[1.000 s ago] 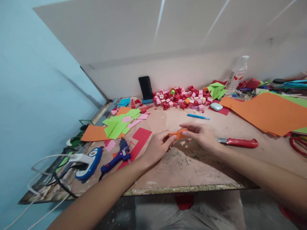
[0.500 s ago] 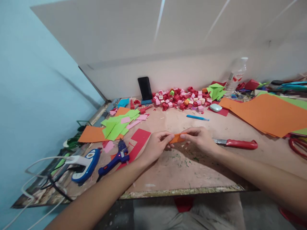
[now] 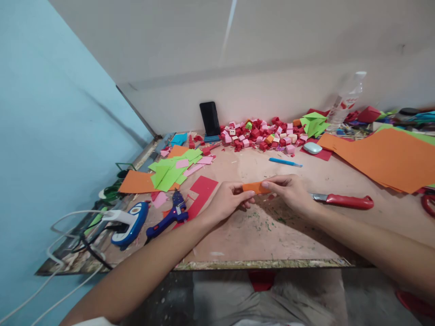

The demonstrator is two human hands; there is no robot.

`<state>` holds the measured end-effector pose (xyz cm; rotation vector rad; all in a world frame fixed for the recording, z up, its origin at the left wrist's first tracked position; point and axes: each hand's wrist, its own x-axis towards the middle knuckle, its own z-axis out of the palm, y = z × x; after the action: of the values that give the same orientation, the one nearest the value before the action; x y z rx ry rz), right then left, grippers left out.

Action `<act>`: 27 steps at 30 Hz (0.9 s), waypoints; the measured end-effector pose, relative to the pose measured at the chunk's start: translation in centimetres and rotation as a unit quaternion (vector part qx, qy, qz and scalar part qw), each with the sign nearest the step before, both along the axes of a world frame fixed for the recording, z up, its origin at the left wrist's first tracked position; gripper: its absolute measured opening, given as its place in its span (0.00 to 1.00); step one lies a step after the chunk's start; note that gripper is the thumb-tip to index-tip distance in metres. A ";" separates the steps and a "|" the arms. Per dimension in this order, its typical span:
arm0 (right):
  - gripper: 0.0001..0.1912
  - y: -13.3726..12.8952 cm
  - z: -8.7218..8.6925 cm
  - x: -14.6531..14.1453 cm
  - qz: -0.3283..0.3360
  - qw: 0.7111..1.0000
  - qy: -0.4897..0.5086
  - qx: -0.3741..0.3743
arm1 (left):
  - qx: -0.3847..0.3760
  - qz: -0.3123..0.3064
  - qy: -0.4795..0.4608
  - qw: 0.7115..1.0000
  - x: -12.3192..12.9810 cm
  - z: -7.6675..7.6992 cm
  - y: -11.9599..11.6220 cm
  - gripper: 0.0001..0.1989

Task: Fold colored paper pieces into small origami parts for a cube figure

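A small strip of orange paper (image 3: pixel 254 188) is stretched between my two hands, above the middle of the table. My left hand (image 3: pixel 231 198) pinches its left end, thumb in front and fingers behind. The right end is between the thumb and fingers of my right hand (image 3: pixel 290 192). Just right of my right hand lies a red-handled knife (image 3: pixel 350 201), its blade partly hidden. A red paper piece (image 3: pixel 203 192) lies left of my left hand. Beyond my hands is a blue pen-like stick (image 3: pixel 285 162).
Small red and pink paper cubes (image 3: pixel 254 133) are heaped by the wall, beside a black phone (image 3: pixel 210 118). A blue glue gun (image 3: pixel 168 216) and green sheets (image 3: pixel 170 174) lie left. Orange sheets (image 3: pixel 384 156) and a bottle (image 3: pixel 346 102) stand or lie right.
The view has shifted slightly. More of the orange strip's front shows, and my left thumb now lies below it instead of over its left end. Both hands still hold it.
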<state>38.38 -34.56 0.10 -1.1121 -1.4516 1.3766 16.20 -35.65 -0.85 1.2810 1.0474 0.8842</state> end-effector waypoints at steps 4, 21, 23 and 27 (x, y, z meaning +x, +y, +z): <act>0.17 0.0 0.1 0.1 0.006 1.000 0.001 -0.016 | -0.006 0.004 -0.006 1.000 0.0 -0.1 0.1 0.16; 0.21 0.0 -0.3 -0.1 0.102 0.992 0.021 -0.073 | -0.014 -0.018 -0.009 1.000 0.0 -0.2 0.1 0.17; 0.20 -0.1 -0.2 -0.1 0.105 0.992 0.021 -0.070 | -0.009 -0.022 -0.007 1.000 -0.1 -0.1 0.0 0.17; 0.21 -0.1 -0.3 -0.4 0.111 0.991 0.025 -0.069 | -0.005 -0.052 0.000 0.999 -0.1 0.2 -0.2 0.17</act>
<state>37.95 -34.69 -0.19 -1.0163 -1.4970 1.6704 16.14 -35.88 -0.67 1.3160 0.9740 0.7994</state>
